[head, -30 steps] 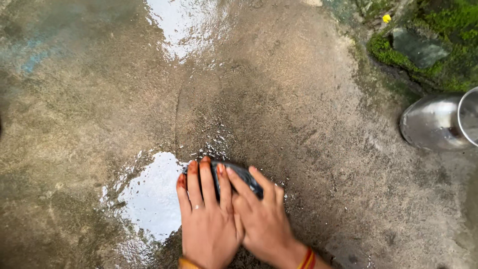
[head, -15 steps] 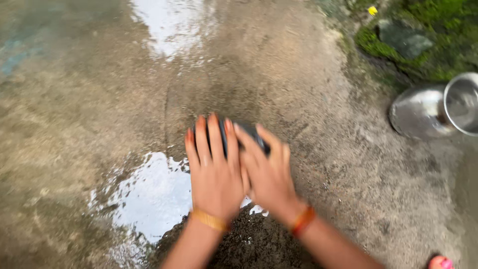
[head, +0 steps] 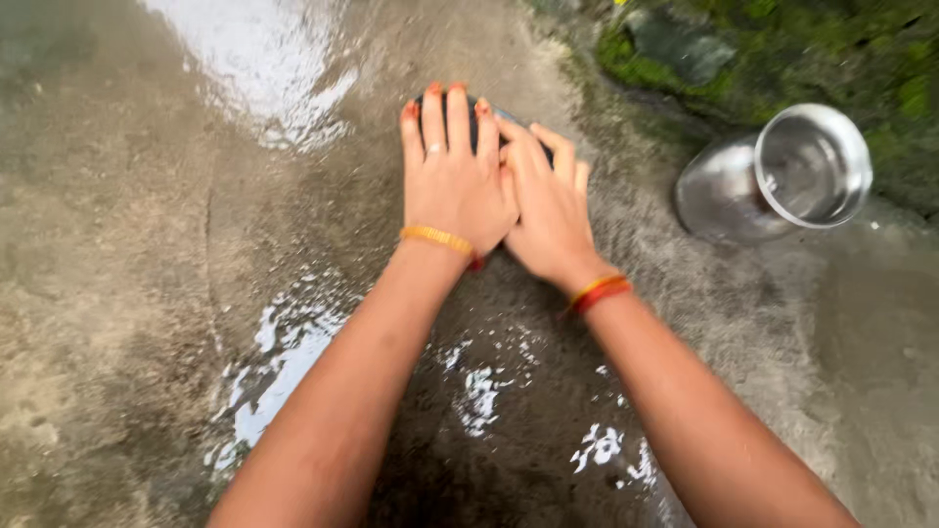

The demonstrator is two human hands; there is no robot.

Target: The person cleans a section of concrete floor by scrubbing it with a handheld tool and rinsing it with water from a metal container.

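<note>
Both my hands press flat on a dark, rounded scrubbing object (head: 486, 110) that lies on the wet concrete floor (head: 127, 254). My left hand (head: 452, 176) covers most of it, fingers stretched forward, a ring on one finger and a yellow bangle at the wrist. My right hand (head: 548, 205) lies beside it, overlapping its edge, with red and orange bangles at the wrist. Only the far rim of the dark object shows past my fingertips. My arms are stretched well out in front of me.
A shiny steel pot (head: 778, 176) lies on its side to the right, its mouth facing me. Mossy green ground and a stone (head: 685, 49) border the concrete at the upper right. Water puddles (head: 254, 68) shine at the upper left and near my forearms.
My two hands have pushed the dark object forward across the wet concrete, away from me, with arms extending. The view has shifted, so the steel pot now appears closer to centre.
</note>
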